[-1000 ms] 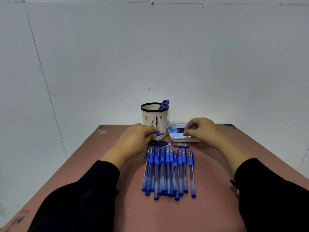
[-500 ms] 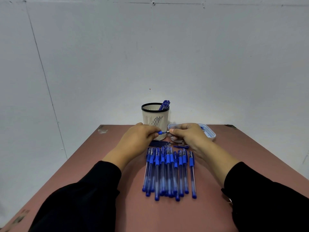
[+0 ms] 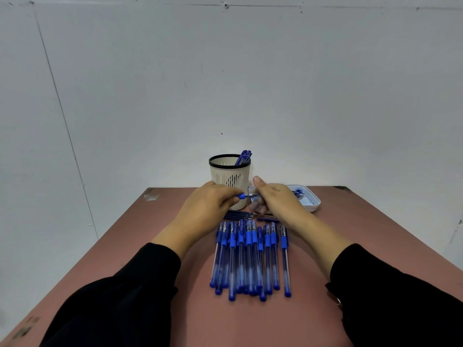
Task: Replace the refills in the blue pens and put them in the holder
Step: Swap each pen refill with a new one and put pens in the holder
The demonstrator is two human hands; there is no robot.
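1. The pen [image 3: 242, 196] being worked on is held above the table, just in front of the holder [image 3: 230, 177], lying roughly level between both hands.
2. The left hand [image 3: 213, 199] curls around its barrel; only the blue grip end shows.
3. The right hand [image 3: 274, 199] meets the pen's tip, fingers bent, thumb raised; whether it pinches anything I cannot tell.
4. Loose refills [image 3: 244, 215] lie below the hands.
5. A row of blue pens [image 3: 250, 259] lies nearer on the table [image 3: 155, 246].
6. A white tray [image 3: 312, 202] sits right of the holder, which already contains pens.

Translucent blue-capped plastic pens [image 3: 248, 259] lie side by side at frame centre; cream slotted black-rimmed holder [image 3: 229, 175] stands upright above them.
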